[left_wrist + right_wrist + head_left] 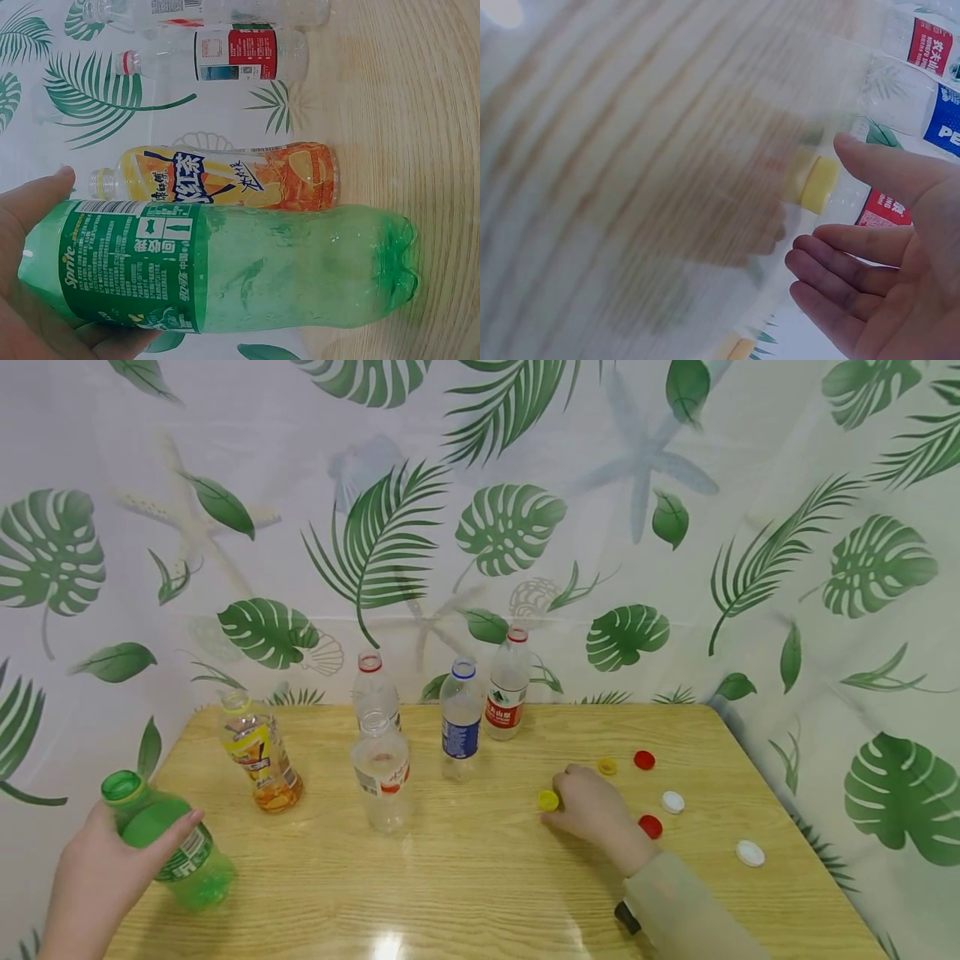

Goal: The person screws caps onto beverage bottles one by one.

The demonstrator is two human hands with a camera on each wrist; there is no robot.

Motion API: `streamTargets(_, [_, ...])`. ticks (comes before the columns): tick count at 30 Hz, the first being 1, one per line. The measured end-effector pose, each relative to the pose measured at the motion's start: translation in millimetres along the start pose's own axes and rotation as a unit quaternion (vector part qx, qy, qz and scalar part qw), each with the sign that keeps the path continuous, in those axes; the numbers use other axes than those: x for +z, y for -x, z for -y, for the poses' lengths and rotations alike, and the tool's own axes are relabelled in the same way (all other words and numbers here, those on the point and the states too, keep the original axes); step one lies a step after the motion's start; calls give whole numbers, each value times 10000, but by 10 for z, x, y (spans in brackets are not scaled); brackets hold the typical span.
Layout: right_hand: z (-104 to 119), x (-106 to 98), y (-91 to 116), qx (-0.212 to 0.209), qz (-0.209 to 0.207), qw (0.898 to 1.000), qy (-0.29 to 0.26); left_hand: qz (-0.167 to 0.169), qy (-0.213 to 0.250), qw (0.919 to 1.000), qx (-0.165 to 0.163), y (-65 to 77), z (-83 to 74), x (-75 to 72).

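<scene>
On the left, my left hand [105, 868] grips a green Sprite bottle [198, 868] around its upper part. The bottle tilts, its green-ringed top toward the upper left. In the left wrist view the thumb and fingers wrap its label [135, 262]. My right hand [596, 814] is low over the table at a yellow bottle cap [548, 801]. From the right wrist, that cap stands between the thumb and the index finger, with gaps on both sides. A second yellow cap [607, 767] lies just beyond the knuckles.
Red caps [644, 760] and white caps [672, 802] lie right of the right hand. An iced tea bottle [262, 760] stands near the Sprite bottle. Several clear bottles, one with a blue label [461, 739], stand mid-table. A leaf-patterned cloth [495, 585] hangs behind the table.
</scene>
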State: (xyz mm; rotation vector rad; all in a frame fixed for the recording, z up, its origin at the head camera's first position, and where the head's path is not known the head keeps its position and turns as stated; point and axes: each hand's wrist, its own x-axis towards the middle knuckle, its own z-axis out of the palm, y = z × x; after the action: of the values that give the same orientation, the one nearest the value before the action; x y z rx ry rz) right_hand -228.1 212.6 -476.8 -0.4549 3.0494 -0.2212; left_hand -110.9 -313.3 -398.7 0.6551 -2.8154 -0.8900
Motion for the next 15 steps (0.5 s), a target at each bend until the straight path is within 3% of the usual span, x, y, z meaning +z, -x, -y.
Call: streamTargets(15, [-28, 66, -20, -209, -144, 9997, -5, 267, 188, 9989, -334, 32, 90, -2])
